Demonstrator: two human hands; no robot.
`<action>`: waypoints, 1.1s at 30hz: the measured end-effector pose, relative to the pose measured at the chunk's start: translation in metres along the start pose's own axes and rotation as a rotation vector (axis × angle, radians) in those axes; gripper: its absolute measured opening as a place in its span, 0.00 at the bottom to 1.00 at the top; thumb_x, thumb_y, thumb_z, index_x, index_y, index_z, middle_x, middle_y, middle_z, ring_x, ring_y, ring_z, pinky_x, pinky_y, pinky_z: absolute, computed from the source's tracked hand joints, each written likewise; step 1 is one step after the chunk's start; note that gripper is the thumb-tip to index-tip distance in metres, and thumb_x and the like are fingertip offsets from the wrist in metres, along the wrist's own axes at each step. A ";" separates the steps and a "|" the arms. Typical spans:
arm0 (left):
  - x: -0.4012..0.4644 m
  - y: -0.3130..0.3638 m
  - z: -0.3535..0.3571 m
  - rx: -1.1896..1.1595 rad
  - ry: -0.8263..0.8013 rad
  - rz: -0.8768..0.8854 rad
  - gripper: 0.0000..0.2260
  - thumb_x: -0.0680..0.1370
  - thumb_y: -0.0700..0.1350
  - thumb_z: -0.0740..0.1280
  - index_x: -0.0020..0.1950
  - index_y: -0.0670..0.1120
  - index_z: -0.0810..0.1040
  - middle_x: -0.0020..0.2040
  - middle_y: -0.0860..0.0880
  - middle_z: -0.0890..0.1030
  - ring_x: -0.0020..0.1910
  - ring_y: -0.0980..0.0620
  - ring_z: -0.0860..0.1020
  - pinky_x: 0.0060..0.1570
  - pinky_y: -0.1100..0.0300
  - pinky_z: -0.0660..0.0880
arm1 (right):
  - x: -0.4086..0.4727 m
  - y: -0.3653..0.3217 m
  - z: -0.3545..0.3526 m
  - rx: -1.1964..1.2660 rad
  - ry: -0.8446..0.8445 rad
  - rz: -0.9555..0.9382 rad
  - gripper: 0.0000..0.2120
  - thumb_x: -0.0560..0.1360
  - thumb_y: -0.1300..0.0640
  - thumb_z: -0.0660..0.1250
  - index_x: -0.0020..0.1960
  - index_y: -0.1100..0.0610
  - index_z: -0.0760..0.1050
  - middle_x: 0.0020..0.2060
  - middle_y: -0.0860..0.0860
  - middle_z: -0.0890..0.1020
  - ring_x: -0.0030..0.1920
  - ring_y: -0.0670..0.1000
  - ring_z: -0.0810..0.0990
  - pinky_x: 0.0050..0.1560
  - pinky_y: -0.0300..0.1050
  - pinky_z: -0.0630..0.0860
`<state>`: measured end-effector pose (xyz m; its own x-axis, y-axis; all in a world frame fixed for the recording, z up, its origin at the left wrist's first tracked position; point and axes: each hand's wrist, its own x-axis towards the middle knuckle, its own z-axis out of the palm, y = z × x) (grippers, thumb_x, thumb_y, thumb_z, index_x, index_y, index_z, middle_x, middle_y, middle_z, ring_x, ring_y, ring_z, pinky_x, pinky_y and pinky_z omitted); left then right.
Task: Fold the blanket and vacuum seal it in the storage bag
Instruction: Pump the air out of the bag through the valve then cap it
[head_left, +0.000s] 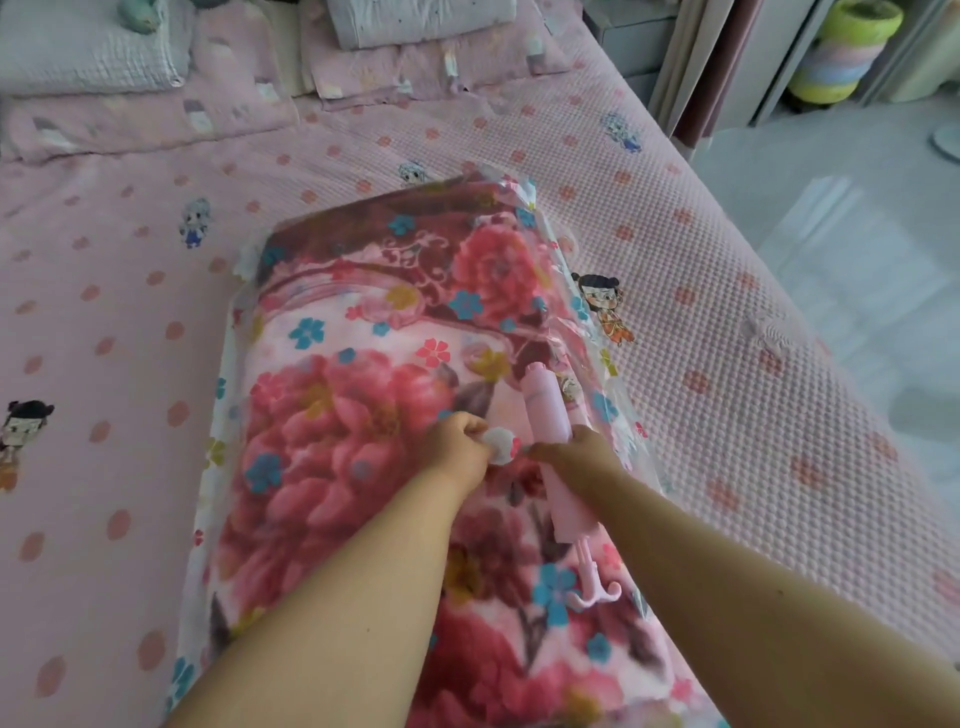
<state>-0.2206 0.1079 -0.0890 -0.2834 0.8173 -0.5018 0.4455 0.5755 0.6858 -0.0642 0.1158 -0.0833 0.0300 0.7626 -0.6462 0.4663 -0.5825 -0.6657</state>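
Note:
A folded blanket (337, 415) with big pink and red flowers lies inside a clear plastic storage bag (223, 395) on the bed. On the bag's top sits a round white valve (500, 444). My left hand (460, 441) pinches the valve's left side. My right hand (576, 447) touches its right side with the fingertips. A pink hand pump (545, 410) lies along the bag just right of the valve, partly under my right forearm, its handle (592, 592) toward me.
The bed (701, 312) has a pink dotted cover with cartoon figures. Pillows (88, 52) lie at the far end. The bed's right edge drops to a pale tiled floor (857, 260). A stack of coloured stools (841, 52) stands far right.

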 end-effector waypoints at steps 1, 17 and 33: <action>0.005 0.001 0.002 0.122 -0.025 0.062 0.11 0.74 0.41 0.71 0.56 0.48 0.79 0.54 0.47 0.79 0.53 0.48 0.78 0.50 0.64 0.71 | 0.003 0.000 0.000 -0.011 0.004 0.001 0.17 0.66 0.48 0.75 0.48 0.53 0.72 0.38 0.52 0.81 0.38 0.52 0.81 0.43 0.48 0.80; 0.028 -0.011 -0.001 -0.379 -0.278 0.067 0.14 0.73 0.53 0.71 0.51 0.43 0.83 0.44 0.47 0.82 0.44 0.52 0.79 0.49 0.58 0.75 | 0.012 -0.006 0.022 0.074 -0.095 -0.103 0.17 0.73 0.50 0.70 0.57 0.55 0.70 0.45 0.56 0.80 0.40 0.56 0.80 0.42 0.53 0.80; 0.014 -0.063 -0.046 0.062 -0.059 0.023 0.20 0.73 0.65 0.65 0.42 0.48 0.73 0.39 0.52 0.78 0.38 0.52 0.76 0.36 0.58 0.71 | 0.026 -0.027 0.056 -0.834 0.085 -0.402 0.17 0.76 0.49 0.65 0.58 0.60 0.70 0.54 0.57 0.78 0.54 0.59 0.77 0.48 0.48 0.72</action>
<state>-0.2915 0.0839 -0.1150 -0.2230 0.8261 -0.5175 0.5033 0.5522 0.6646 -0.1255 0.1356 -0.1035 -0.2225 0.9003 -0.3740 0.9395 0.0956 -0.3289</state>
